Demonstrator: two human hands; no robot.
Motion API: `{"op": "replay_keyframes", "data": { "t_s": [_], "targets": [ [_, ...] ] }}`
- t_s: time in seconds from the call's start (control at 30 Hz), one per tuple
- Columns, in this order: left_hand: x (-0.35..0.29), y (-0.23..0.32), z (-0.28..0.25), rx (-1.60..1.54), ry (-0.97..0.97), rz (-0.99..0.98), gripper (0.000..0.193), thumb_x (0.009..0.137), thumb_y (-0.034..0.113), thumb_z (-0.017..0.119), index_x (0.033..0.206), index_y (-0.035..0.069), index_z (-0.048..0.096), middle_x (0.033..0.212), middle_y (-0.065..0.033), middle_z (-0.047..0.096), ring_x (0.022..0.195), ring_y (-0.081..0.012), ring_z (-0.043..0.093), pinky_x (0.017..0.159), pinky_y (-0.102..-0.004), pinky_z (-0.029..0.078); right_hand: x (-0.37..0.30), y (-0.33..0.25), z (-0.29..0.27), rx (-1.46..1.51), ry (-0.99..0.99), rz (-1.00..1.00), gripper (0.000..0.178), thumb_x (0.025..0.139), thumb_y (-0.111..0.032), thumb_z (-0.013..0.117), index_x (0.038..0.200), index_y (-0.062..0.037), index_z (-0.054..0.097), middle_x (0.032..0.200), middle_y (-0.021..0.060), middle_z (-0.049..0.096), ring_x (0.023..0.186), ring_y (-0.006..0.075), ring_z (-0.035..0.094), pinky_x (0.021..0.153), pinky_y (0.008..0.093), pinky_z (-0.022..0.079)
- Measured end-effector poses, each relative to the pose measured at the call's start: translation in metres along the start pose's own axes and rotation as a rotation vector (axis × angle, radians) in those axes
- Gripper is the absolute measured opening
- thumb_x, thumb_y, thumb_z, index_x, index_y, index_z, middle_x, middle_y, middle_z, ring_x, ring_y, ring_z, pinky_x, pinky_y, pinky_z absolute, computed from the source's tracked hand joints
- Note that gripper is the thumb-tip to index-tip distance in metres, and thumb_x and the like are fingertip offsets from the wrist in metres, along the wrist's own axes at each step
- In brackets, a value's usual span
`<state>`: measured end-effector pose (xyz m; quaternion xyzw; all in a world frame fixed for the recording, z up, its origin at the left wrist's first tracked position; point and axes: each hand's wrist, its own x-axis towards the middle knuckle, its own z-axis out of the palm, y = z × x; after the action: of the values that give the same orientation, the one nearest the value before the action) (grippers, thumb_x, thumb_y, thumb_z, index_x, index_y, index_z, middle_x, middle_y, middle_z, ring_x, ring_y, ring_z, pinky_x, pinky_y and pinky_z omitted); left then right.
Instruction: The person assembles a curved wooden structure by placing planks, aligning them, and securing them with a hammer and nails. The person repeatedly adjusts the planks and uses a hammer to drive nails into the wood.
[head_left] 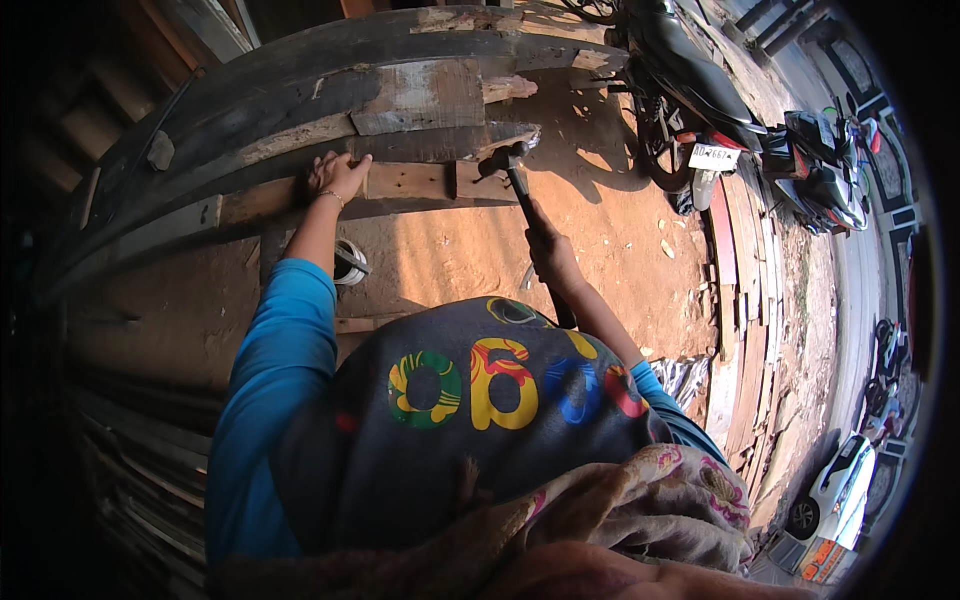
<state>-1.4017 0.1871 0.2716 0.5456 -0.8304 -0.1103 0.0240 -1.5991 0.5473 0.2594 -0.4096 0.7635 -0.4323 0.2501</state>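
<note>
My right hand (553, 255) is closed around the dark handle of a hammer (518, 178). The hammer's metal head is close to the right end of a narrow wooden plank (410, 181), over a short wood piece there. Farther left along this plank lies my left hand (338, 180), its thumb spread away from the bent fingers. It presses on the wood and holds no tool. Behind the plank is a large dark curved wooden structure, like a boat hull (300, 90), with a wide bare board (425, 97) on its side.
A white bucket (349, 262) stands on the dirt ground (450, 245) below my left forearm. Parked motorcycles (690, 70) are at the upper right. Stacked long planks (740, 300) run along the right, with a white car (838, 490) beyond. A small stone (160, 151) sits on the hull.
</note>
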Motion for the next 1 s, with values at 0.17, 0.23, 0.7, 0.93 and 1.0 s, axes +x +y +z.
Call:
{"op": "replay_keyframes", "data": {
  "t_s": [0.17,0.23,0.7,0.93,1.0],
  "targets": [
    [-0.005,-0.009,0.012,0.057,0.087,0.002,0.06,0.08,0.069,0.05,0.111,0.022,0.068,0.13,-0.0051,0.053,0.129,-0.0344,0.039,0.108,-0.0495,0.03,-0.019,-0.103,-0.055,0.319,0.207,-0.202,0.061,0.095,-0.006,0.044,0.151,-0.0138,0.022,0.065,0.001,0.046,0.052,0.0086,0.04,0.049,0.024,0.039],
    [-0.004,-0.011,0.014,0.07,0.096,0.022,0.06,0.08,0.07,0.05,0.111,0.021,0.068,0.129,-0.0051,0.054,0.127,-0.0341,0.041,0.106,-0.0492,0.032,-0.017,-0.095,-0.054,0.408,0.384,-0.588,0.068,0.094,-0.004,0.041,0.153,-0.0112,0.007,0.063,0.0003,0.046,0.05,0.0074,0.039,0.047,0.0214,0.037],
    [-0.007,-0.008,0.006,0.04,0.065,0.016,0.057,0.081,0.067,0.051,0.113,0.022,0.068,0.131,-0.0069,0.052,0.131,-0.0336,0.037,0.11,-0.047,0.028,-0.023,-0.102,-0.049,0.37,0.191,-0.305,0.062,0.099,-0.006,0.042,0.153,-0.017,0.014,0.065,-0.0017,0.046,0.053,0.0045,0.039,0.049,0.0215,0.038],
    [-0.006,0.001,0.004,0.113,0.128,0.129,0.055,0.082,0.067,0.049,0.104,0.02,0.069,0.121,-0.0067,0.058,0.12,-0.0331,0.047,0.103,-0.0454,0.035,0.01,0.067,0.024,-0.115,0.198,-0.325,0.064,0.094,-0.009,0.048,0.151,-0.0239,0.022,0.077,0.0069,0.063,0.055,0.0176,0.053,0.055,0.0315,0.047],
    [-0.001,-0.001,-0.001,0.114,0.144,0.088,0.056,0.082,0.067,0.049,0.104,0.02,0.069,0.122,-0.0058,0.058,0.12,-0.033,0.047,0.102,-0.0442,0.036,0.009,0.027,0.0,0.076,-0.032,0.004,0.063,0.095,-0.01,0.049,0.151,-0.0225,0.024,0.081,0.0056,0.066,0.057,0.0165,0.053,0.058,0.0307,0.048]
  ]
}}
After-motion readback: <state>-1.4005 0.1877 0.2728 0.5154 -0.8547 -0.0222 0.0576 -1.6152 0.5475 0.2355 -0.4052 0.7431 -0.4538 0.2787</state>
